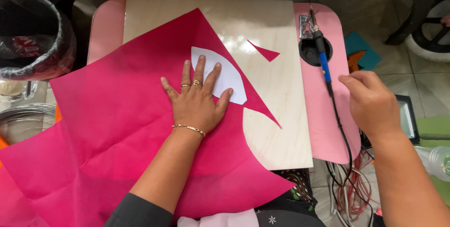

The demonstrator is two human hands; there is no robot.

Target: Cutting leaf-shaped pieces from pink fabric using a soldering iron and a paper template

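A large sheet of magenta fabric (112, 128) covers the left and near part of the pink table (323, 128) and spills over its left and near edges; one pointed corner reaches toward the far edge. Under it lies a pale wooden board (276, 100), long axis running from far edge to near edge, bare along its right side. A white paper template (225, 74), leaf-shaped, rests on the fabric near the middle of the board, its long axis slanting from far left to near right. A small magenta offcut (265, 51), a thin triangle, lies on the bare board beyond it.

The soldering iron (322, 58) with a blue handle lies along the table's right edge, tip pointing to the far edge, black cord (342, 133) trailing toward the near edge.

The left hand (197, 100) is spread wide and flat, pressing fabric and the template's lower edge. The right hand (372, 102) hovers just beside the iron's cord end, fingers loosely curled, holding nothing.
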